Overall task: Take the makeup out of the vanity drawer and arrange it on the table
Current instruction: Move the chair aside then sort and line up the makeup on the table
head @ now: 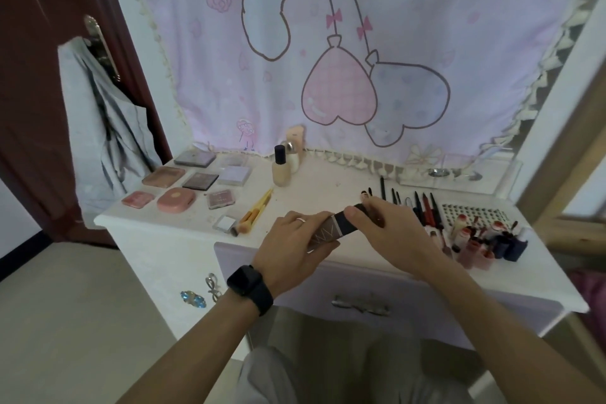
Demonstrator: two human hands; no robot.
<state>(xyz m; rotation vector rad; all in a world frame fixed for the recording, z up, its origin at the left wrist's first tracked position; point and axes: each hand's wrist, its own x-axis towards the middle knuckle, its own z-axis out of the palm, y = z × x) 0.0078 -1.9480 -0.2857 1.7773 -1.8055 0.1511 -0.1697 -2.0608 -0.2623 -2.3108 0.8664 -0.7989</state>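
The left hand (pixel 292 239) curls round the brown lower body of a squeeze tube (pixel 323 234), fingers wrapped over its top. The right hand (pixel 383 226) pinches the tube's dark, squared cap (pixel 346 222) between thumb and bent fingers. The tube is tilted, cap end higher, and held in the air just above the front edge of the white vanity table (pixel 328 180). A thin ring (pixel 301 220) sits on one left finger and a black watch (pixel 250 289) bands that wrist. Below the hands, the lilac drawer (pixel 295 292) front carries one ornate metal handle (pixel 360 303). On the tabletop to the left lie eight flat compacts (pixel 176 199) in three rows, glossy, rectangular or round-cornered, in pink, peach, lavender and dark plum. Near them are one small silver square case (pixel 224 223) and yellow-handled brushes (pixel 257 210). Behind stands a pale foundation bottle (pixel 281 170) with a black cap. To the right, slim dark pencils (pixel 418 203) lie side by side, too crowded to count, beside a white perforated rack (pixel 475 211) and a cluster of lip tubes (pixel 482 239).
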